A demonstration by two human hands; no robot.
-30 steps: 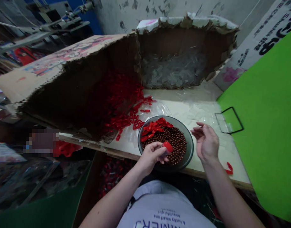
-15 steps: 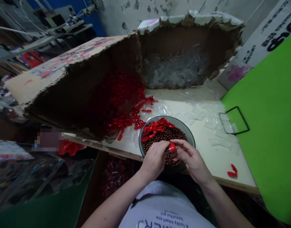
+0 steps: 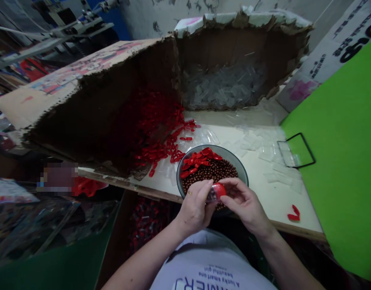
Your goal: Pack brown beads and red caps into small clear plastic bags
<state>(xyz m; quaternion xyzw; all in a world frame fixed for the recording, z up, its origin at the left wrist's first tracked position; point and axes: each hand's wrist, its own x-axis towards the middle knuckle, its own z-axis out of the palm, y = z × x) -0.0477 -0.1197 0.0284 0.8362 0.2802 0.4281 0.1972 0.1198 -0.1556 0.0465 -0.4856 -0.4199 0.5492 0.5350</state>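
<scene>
Over the near side of a grey bowl (image 3: 241, 168), my two hands meet at a small clear plastic container with a red cap (image 3: 221, 191). My left hand (image 3: 194, 206) is closed around its clear end, where something dark shows inside. The fingertips and thumb of my right hand (image 3: 245, 204) pinch the red cap from the other side. Brown round beads (image 3: 217, 170) fill much of the bowl beneath. Several loose red plastic caps (image 3: 200, 159) lie on the beads at the bowl's far left.
A torn cardboard box (image 3: 97, 117) at left spills a red pile of caps (image 3: 152, 121) onto the white table (image 3: 273, 201). Behind, another box holds clear plastic pieces (image 3: 224, 88). A green panel (image 3: 339, 153) with a black wire loop (image 3: 313, 155) borders the right. Two red pieces (image 3: 294, 214) lie near it.
The container has turned so more of its clear side and red cap show. My right fingers have closed onto the cap. The whole view has shifted slightly.
</scene>
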